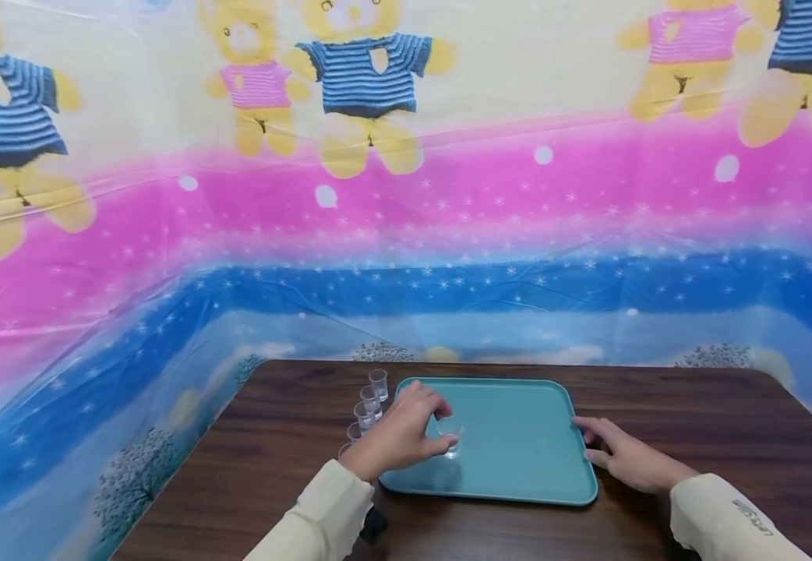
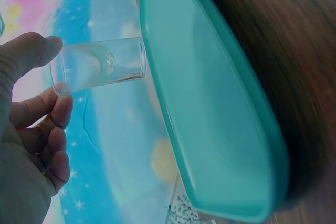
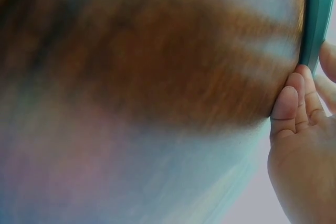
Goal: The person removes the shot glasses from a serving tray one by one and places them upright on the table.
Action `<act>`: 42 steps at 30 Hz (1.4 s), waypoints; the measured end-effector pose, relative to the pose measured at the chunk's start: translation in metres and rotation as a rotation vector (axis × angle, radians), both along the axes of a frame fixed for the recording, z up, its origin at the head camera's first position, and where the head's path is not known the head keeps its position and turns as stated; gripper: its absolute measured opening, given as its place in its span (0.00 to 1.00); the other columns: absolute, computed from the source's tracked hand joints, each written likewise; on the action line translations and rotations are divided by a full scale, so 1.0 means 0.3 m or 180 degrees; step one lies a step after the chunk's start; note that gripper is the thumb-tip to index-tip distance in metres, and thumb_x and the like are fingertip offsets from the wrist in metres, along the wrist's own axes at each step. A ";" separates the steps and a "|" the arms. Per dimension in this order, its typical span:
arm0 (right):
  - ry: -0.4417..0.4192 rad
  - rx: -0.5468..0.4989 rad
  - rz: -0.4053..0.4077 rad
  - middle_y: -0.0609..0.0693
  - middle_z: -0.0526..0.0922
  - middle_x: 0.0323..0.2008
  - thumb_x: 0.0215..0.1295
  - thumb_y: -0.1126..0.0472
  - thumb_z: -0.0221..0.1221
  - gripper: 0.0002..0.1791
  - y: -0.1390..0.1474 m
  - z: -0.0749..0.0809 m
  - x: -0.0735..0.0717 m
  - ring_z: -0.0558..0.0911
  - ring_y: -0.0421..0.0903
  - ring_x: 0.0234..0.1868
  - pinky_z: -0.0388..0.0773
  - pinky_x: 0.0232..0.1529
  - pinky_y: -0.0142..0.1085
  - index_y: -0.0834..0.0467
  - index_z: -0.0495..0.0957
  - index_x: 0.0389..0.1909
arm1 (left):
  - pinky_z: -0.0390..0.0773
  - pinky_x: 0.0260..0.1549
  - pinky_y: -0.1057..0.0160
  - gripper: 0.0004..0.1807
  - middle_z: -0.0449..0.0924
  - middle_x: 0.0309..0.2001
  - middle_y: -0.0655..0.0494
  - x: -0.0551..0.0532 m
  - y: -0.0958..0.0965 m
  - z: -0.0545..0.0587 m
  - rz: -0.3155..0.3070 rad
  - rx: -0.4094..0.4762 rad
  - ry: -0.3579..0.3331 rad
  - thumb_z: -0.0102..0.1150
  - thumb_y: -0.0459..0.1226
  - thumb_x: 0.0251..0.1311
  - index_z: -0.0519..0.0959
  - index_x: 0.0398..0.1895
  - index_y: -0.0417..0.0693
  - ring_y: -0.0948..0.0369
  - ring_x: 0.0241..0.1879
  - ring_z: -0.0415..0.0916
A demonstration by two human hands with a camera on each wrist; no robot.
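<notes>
My left hand [image 1: 409,425] pinches a small clear shot glass [image 1: 450,440] near its rim, between thumb and fingertips. In the left wrist view the shot glass [image 2: 102,64] has its base toward the turquoise tray [image 2: 210,98]; whether they touch, I cannot tell. The other fingers of that left hand [image 2: 31,114] are bent and hold nothing more. On the opposite side, my right hand [image 1: 630,456] touches the edge of the tray [image 1: 518,479] with relaxed fingers. The right wrist view shows that right hand [image 3: 304,145] with its fingertips against the tray's rim [image 3: 315,19].
Left of the tray, a row of several clear shot glasses [image 1: 378,383] stands on the dark wooden table [image 1: 259,452], partly hidden by my left forearm. A small black object [image 1: 374,526] shows beside the left sleeve. A patterned cloth [image 1: 448,288] hangs behind the table.
</notes>
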State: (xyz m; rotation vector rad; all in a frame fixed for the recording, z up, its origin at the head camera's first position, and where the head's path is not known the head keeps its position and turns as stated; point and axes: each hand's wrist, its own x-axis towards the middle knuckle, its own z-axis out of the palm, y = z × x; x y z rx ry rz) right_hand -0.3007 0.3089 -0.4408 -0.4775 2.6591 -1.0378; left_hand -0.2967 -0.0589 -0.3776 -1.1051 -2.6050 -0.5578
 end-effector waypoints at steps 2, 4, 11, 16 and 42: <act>-0.0006 0.0001 -0.0007 0.55 0.67 0.49 0.71 0.61 0.51 0.30 0.002 -0.001 0.002 0.69 0.54 0.53 0.67 0.45 0.50 0.62 0.55 0.70 | 0.68 0.45 0.60 0.13 0.74 0.38 0.64 0.004 -0.012 0.001 0.0012 0.0009 0.0004 0.65 0.46 0.56 0.79 0.40 0.49 0.65 0.41 0.65; -0.0018 -0.0006 -0.0013 0.55 0.67 0.49 0.71 0.61 0.52 0.30 0.003 -0.001 0.004 0.69 0.54 0.53 0.68 0.45 0.50 0.62 0.55 0.70 | 0.68 0.45 0.58 0.13 0.74 0.38 0.64 0.010 -0.025 0.002 0.0015 0.0029 -0.0004 0.66 0.45 0.56 0.79 0.39 0.50 0.64 0.41 0.65; -0.0056 -0.0049 0.0022 0.56 0.66 0.50 0.71 0.60 0.52 0.31 0.020 -0.007 0.004 0.69 0.56 0.53 0.68 0.45 0.50 0.63 0.53 0.70 | 0.60 0.50 0.47 0.12 0.75 0.37 0.60 0.032 -0.078 0.008 0.0016 0.0082 -0.0045 0.66 0.43 0.56 0.78 0.39 0.48 0.63 0.40 0.63; -0.0102 -0.0112 0.0068 0.58 0.66 0.52 0.71 0.60 0.51 0.32 0.030 -0.010 0.001 0.68 0.57 0.55 0.68 0.46 0.50 0.63 0.52 0.71 | 0.59 0.43 0.51 0.13 0.76 0.36 0.59 0.048 -0.124 0.001 0.0099 0.0081 0.0083 0.67 0.43 0.54 0.79 0.38 0.47 0.63 0.37 0.63; -0.0088 -0.0114 0.0176 0.57 0.66 0.50 0.71 0.60 0.51 0.32 0.013 -0.001 -0.005 0.67 0.55 0.53 0.68 0.45 0.49 0.65 0.52 0.70 | 0.55 0.36 0.56 0.15 0.73 0.30 0.64 0.195 -0.397 -0.120 0.0983 0.0287 0.0152 0.74 0.40 0.43 0.79 0.33 0.48 0.65 0.31 0.60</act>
